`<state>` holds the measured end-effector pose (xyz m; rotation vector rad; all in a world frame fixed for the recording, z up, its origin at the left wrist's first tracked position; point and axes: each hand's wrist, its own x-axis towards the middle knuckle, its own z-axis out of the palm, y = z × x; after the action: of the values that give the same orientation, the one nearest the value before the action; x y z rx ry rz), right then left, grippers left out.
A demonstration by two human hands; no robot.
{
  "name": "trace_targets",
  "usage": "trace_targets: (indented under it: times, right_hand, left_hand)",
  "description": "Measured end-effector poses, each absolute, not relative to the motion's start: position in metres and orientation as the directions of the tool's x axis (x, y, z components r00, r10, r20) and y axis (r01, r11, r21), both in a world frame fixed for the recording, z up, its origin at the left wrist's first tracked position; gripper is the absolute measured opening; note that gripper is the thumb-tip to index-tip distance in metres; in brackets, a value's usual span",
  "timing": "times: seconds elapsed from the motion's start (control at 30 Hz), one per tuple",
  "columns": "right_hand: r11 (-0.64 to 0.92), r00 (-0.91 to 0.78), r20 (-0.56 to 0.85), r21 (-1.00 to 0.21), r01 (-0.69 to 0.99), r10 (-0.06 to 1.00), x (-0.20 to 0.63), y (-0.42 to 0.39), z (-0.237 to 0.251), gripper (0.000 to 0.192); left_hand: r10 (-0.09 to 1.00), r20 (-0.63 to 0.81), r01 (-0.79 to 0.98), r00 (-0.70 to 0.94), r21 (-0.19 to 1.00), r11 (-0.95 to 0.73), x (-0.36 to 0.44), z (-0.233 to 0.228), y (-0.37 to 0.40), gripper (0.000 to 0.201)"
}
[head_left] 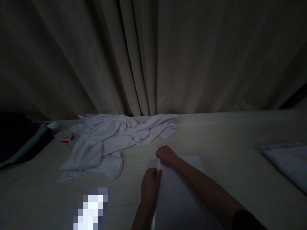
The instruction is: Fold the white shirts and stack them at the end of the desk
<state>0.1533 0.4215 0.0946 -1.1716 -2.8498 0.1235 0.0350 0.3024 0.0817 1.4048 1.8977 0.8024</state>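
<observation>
Worktop [223, 137], pale, faintly streaked, dimly lit; a curtain [192, 57], beige-grey, hanging in long folds behind its far edge.

Item, in hand: one white cloth [177, 191], flat, roughly oblong, lying right of the middle of the worktop, its long side running from the near side towards the far edge; lower end cut off by the view.

Right hand [167, 155]: fingers curled, pinching the cloth's far left corner; forearm crossing over the cloth from the right. Dark sleeve [247, 220] at the elbow end.

Left hand [151, 185]: thumb and bent fingers pinching the cloth's left side, just nearer than the right hand; the two hands close together, apart from one another.

Also present: one white garment [105, 140], crumpled, spread along the far edge, left of the middle, well clear of both hands. One clear plastic item [66, 137] with a red mark, beside the garment, towards the far left corner; exact kind cannot be told. One dark cloth pile [19, 137] with a lighter grey band, at the far left corner. One flat white bundle [287, 163], towards the right edge, partly out of view.
</observation>
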Motion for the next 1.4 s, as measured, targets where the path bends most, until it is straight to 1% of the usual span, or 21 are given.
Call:
trace_targets:
  times: [0.1,0.2,0.27,0.4,0.47,0.53,0.67,0.73,0.83,0.97,1.03,1.1,1.17,1.27,1.4]
  right_hand:
    - [0.717,-0.720,-0.006,-0.079,0.692,0.694,0.152,0.424,0.095,0.017]
    - [0.709,-0.711,-0.037,-0.064,0.702,0.702,0.149,0.423,0.093,0.015]
    - [0.690,-0.693,-0.045,-0.063,0.721,0.719,0.146,0.422,0.091,0.017]
    - [0.632,-0.636,-0.023,-0.095,0.769,0.771,0.145,0.419,0.092,0.026]
    - [0.621,-0.628,-0.019,-0.128,0.773,0.778,0.149,0.420,0.095,0.025]
    - [0.646,-0.659,-0.024,-0.171,0.744,0.752,0.154,0.420,0.098,0.024]
    - [0.724,-0.749,-0.042,-0.229,0.651,0.661,0.159,0.419,0.101,0.028]
    - [0.739,-0.764,-0.049,-0.224,0.636,0.643,0.158,0.418,0.102,0.026]
    - [0.748,-0.769,-0.048,-0.199,0.633,0.638,0.156,0.418,0.104,0.021]
    - [0.771,-0.789,-0.029,-0.191,0.608,0.614,0.156,0.421,0.109,0.019]
    - [0.780,-0.806,-0.012,-0.244,0.576,0.591,0.157,0.423,0.111,0.019]
    - [0.783,-0.824,-0.003,-0.310,0.539,0.567,0.160,0.424,0.111,0.023]
    - [0.781,-0.832,-0.006,-0.339,0.524,0.555,0.162,0.424,0.110,0.028]
    - [0.777,-0.821,-0.016,-0.313,0.547,0.571,0.164,0.423,0.109,0.026]
    - [0.776,-0.801,-0.064,-0.213,0.594,0.595,0.162,0.421,0.114,0.020]
  left_hand:
    - [0.973,-0.192,0.557,-0.126,0.798,0.230,0.034,0.085,0.305,0.033]
    - [0.967,-0.247,0.587,-0.069,0.773,0.239,0.032,0.086,0.306,0.034]
    - [0.963,-0.257,0.609,-0.083,0.752,0.253,0.032,0.086,0.306,0.032]
    - [0.948,-0.274,0.646,-0.160,0.697,0.311,0.031,0.083,0.304,0.027]
    - [0.950,-0.276,0.652,-0.143,0.696,0.301,0.031,0.083,0.304,0.026]
    - [0.960,-0.263,0.652,-0.097,0.712,0.261,0.030,0.085,0.304,0.027]
    - [0.969,-0.242,0.651,-0.050,0.728,0.215,0.031,0.087,0.304,0.030]
    - [0.968,-0.237,0.651,-0.082,0.722,0.232,0.033,0.088,0.303,0.031]
    - [0.974,-0.183,0.656,-0.132,0.720,0.224,0.036,0.088,0.300,0.032]
    - [0.981,-0.162,0.574,-0.110,0.795,0.195,0.040,0.085,0.299,0.035]
    - [0.983,-0.158,0.564,-0.092,0.805,0.182,0.040,0.084,0.299,0.035]
    - [0.987,-0.139,0.600,-0.085,0.783,0.162,0.041,0.083,0.298,0.035]
    - [0.990,-0.125,0.632,-0.070,0.762,0.141,0.041,0.084,0.298,0.036]
    - [0.989,-0.134,0.650,-0.065,0.746,0.144,0.042,0.087,0.299,0.037]
    - [0.983,-0.164,0.617,-0.084,0.766,0.181,0.041,0.084,0.302,0.036]
